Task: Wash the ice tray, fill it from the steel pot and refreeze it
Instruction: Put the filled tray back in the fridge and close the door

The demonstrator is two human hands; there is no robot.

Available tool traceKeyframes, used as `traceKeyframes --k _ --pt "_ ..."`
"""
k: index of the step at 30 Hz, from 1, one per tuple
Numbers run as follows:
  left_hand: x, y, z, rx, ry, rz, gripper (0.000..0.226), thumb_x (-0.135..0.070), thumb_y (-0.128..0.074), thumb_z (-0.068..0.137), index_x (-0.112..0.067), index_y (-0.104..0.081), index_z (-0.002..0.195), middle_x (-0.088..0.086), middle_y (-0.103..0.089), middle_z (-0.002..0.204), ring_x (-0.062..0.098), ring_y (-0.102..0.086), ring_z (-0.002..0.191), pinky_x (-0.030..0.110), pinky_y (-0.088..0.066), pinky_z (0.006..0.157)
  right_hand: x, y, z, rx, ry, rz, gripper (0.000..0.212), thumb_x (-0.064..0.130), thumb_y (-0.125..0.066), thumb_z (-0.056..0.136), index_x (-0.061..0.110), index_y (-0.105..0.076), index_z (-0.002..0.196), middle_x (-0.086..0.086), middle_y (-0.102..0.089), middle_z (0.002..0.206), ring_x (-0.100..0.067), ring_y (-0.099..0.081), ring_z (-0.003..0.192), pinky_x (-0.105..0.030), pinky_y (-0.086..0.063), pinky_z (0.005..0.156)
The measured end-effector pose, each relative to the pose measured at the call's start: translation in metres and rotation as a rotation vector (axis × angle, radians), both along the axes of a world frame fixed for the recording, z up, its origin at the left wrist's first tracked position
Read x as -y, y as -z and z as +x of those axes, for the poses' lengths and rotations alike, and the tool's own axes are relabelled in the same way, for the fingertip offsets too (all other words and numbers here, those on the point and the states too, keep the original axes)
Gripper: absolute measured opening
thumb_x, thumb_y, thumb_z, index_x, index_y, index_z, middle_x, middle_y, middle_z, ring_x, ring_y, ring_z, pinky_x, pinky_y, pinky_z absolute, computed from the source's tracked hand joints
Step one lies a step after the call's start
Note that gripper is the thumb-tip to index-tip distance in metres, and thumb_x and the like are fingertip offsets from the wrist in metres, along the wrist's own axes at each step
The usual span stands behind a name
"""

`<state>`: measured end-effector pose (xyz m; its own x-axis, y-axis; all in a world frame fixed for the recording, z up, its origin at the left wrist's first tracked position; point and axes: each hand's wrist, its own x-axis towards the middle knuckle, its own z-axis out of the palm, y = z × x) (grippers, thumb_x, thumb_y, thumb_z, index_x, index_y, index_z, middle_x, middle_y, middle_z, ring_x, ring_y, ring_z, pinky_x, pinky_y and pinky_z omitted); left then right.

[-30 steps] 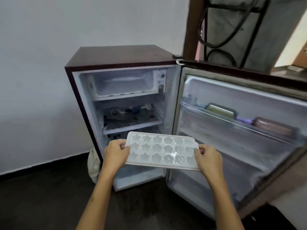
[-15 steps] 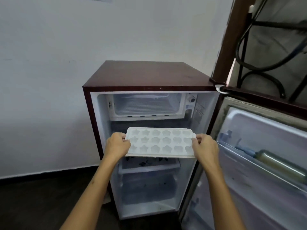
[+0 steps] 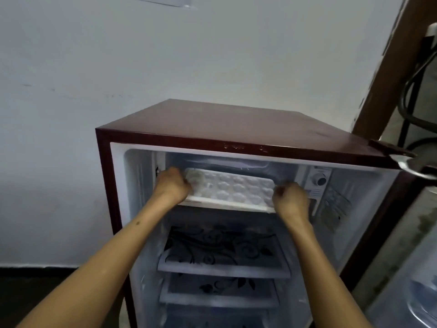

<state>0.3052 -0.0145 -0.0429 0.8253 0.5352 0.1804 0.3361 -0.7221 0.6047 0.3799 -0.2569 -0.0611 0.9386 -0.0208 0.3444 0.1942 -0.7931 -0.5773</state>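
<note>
The white ice tray (image 3: 233, 188) with star-shaped cells lies level in the mouth of the freezer compartment (image 3: 227, 162) at the top of the small maroon fridge (image 3: 212, 124). My left hand (image 3: 171, 184) grips the tray's left end. My right hand (image 3: 292, 200) grips its right end. The tray's near edge sits at the compartment's front lip. The steel pot is not in view.
The fridge door (image 3: 402, 256) stands open to the right. Below the freezer are shelves with a black floral pattern (image 3: 222, 252). A thermostat dial (image 3: 320, 180) sits right of the freezer. A white wall is behind, a dark floor at lower left.
Both hands have carried the tray up and forward, from in front of the fridge shelves into the freezer opening. The camera has moved closer to the fridge.
</note>
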Motion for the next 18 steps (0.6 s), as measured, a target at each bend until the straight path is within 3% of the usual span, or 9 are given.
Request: traceKeyframes --k 5,8,10,15,18 --pt "-0.007 0.009 0.042 0.018 -0.008 0.010 0.011 -0.008 -0.051 0.089 -0.002 -0.060 0.090 0.020 -0.065 0.105 0.035 -0.060 0.103 0.029 -0.044 0.075 -0.024 0.004 0.050 -0.075 0.032 -0.021 0.024 0.014 -0.049 0.097 0.000 -0.064 0.110 -0.022 -0.066 0.111 -0.036 -0.062 0.105 -0.025 -0.039 0.071" --pt "-0.012 0.014 0.061 0.014 0.004 0.020 0.016 -0.008 -0.052 0.087 0.000 -0.063 0.094 0.021 -0.066 0.107 0.037 -0.061 0.105 0.031 -0.046 0.079 -0.032 0.008 0.070 -0.032 0.012 -0.017 0.022 0.007 -0.051 0.094 -0.004 -0.066 0.104 -0.023 -0.067 0.107 -0.036 -0.063 0.103 -0.029 -0.046 0.075" --pt "-0.014 0.016 0.070 0.012 0.011 0.002 0.017 -0.007 -0.054 0.087 0.003 -0.064 0.096 0.022 -0.067 0.107 0.037 -0.062 0.104 0.029 -0.045 0.076 -0.035 0.012 0.080 -0.028 0.012 -0.024 0.021 0.006 -0.052 0.092 -0.005 -0.066 0.103 -0.024 -0.067 0.108 -0.036 -0.063 0.103 -0.029 -0.044 0.073" --pt "-0.020 0.022 0.086 0.007 0.015 -0.035 0.021 -0.006 -0.055 0.088 0.003 -0.062 0.106 0.023 -0.064 0.116 0.035 -0.059 0.112 0.032 -0.047 0.091 -0.045 0.023 0.098 -0.040 -0.016 -0.017 0.022 0.002 -0.051 0.092 -0.009 -0.065 0.106 -0.027 -0.066 0.110 -0.037 -0.061 0.106 -0.032 -0.048 0.084" --pt "-0.022 0.026 0.089 -0.021 0.007 -0.039 0.026 -0.011 -0.058 0.090 0.003 -0.060 0.112 0.020 -0.063 0.119 0.033 -0.058 0.114 0.029 -0.045 0.090 -0.049 0.026 0.105 -0.041 -0.015 -0.011 0.021 0.002 -0.052 0.093 -0.008 -0.066 0.104 -0.024 -0.067 0.108 -0.035 -0.062 0.105 -0.031 -0.047 0.086"
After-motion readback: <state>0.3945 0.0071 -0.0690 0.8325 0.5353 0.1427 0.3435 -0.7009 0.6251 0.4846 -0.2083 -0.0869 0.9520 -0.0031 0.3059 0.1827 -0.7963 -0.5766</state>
